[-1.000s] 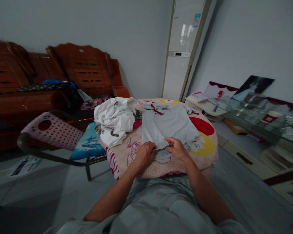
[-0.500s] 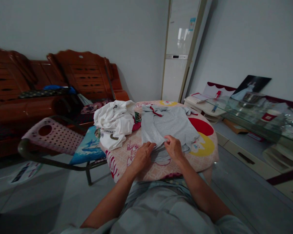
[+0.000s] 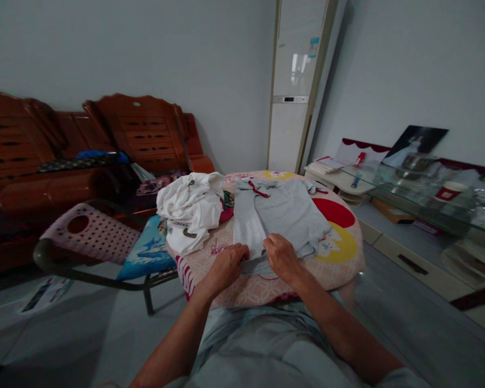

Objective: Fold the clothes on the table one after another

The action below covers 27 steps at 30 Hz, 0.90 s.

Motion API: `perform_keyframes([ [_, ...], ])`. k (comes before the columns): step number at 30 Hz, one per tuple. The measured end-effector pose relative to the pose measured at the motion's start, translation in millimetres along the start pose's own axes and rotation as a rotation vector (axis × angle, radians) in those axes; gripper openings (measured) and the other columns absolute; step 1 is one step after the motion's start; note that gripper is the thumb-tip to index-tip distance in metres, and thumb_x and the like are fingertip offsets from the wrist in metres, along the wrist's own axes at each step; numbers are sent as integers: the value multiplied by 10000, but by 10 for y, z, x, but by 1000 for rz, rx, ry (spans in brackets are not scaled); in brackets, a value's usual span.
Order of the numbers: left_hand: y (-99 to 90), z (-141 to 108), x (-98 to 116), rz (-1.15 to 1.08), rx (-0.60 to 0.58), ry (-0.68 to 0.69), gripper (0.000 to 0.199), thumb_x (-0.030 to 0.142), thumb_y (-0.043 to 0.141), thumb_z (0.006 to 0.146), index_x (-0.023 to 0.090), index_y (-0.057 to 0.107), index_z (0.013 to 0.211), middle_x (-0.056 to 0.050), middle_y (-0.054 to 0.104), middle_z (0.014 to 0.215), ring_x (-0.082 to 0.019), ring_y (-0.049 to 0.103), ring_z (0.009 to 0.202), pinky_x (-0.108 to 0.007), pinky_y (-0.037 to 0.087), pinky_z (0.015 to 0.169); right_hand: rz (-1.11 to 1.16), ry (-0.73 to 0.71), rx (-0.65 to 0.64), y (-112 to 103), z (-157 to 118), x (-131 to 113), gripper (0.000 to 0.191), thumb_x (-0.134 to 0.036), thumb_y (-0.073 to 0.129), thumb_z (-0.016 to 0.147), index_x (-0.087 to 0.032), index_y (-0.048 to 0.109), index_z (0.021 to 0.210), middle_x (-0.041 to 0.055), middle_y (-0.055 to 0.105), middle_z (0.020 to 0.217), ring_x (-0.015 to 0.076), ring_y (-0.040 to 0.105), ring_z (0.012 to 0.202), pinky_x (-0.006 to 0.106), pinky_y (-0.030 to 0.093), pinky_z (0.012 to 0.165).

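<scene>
A light grey garment (image 3: 293,213) with a red cord near its far edge lies spread on the cloth-covered table (image 3: 222,288). Along its left side a strip is folded over lengthwise. My left hand (image 3: 229,264) is closed on the near left corner of that strip, fingers curled over the fabric. My right hand (image 3: 283,260) pinches the strip's near right edge, a short way from the left hand. More grey fabric shows beneath and between the hands. Left of the garment sits a crumpled white garment (image 3: 192,207) with dark print, partly over some dark red and green cloth.
A metal-framed chair (image 3: 91,231) with a blue printed cushion (image 3: 149,250) stands at the table's left. Behind it is a carved wooden sofa (image 3: 145,132). A glass-topped cabinet (image 3: 412,194) holding a cup and other items runs along the right. A tall white air conditioner (image 3: 289,126) fills the corner.
The garment's left side is now laid over in a straight, flat strip. My hands have moved slightly left and nearer to me with its edge. The view has tilted up a little.
</scene>
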<state>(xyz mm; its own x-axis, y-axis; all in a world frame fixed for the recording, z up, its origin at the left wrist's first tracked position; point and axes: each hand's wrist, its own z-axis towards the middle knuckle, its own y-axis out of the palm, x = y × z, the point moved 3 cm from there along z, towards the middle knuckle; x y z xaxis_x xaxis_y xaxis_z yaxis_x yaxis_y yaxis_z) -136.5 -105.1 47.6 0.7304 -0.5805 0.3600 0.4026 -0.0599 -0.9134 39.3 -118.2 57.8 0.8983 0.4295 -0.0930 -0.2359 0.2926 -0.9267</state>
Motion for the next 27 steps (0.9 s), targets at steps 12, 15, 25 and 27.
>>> perform_keyframes([
  [12,-59,-11,-104,53,-250,-58,135,161,596,808,193,714,866,-25,703,775,-170,626,711,-255,380,643,-23,34,-254,162,-94,-14,209,-99,468,903,-136,669,949,114,683,942,209,606,900,295,378,762],
  [15,-118,73,-63,103,-245,-64,161,262,607,849,177,713,763,-43,692,729,-176,623,685,-259,385,633,7,34,-316,138,-88,36,179,-142,516,880,-152,692,906,104,714,911,204,631,865,286,370,718],
  [25,187,1053,552,-110,-135,260,233,118,552,874,148,742,1006,-66,752,987,-176,672,906,-248,467,826,-225,492,-73,-145,73,1204,373,-57,393,912,-116,679,1144,154,695,1095,226,628,1035,284,415,850],
  [27,351,1215,662,-156,-193,325,247,83,555,849,156,750,980,-50,758,982,-163,674,902,-231,464,826,-277,555,-132,-141,44,1462,383,-34,387,901,-108,695,1116,168,692,1096,239,626,1059,295,421,867],
])
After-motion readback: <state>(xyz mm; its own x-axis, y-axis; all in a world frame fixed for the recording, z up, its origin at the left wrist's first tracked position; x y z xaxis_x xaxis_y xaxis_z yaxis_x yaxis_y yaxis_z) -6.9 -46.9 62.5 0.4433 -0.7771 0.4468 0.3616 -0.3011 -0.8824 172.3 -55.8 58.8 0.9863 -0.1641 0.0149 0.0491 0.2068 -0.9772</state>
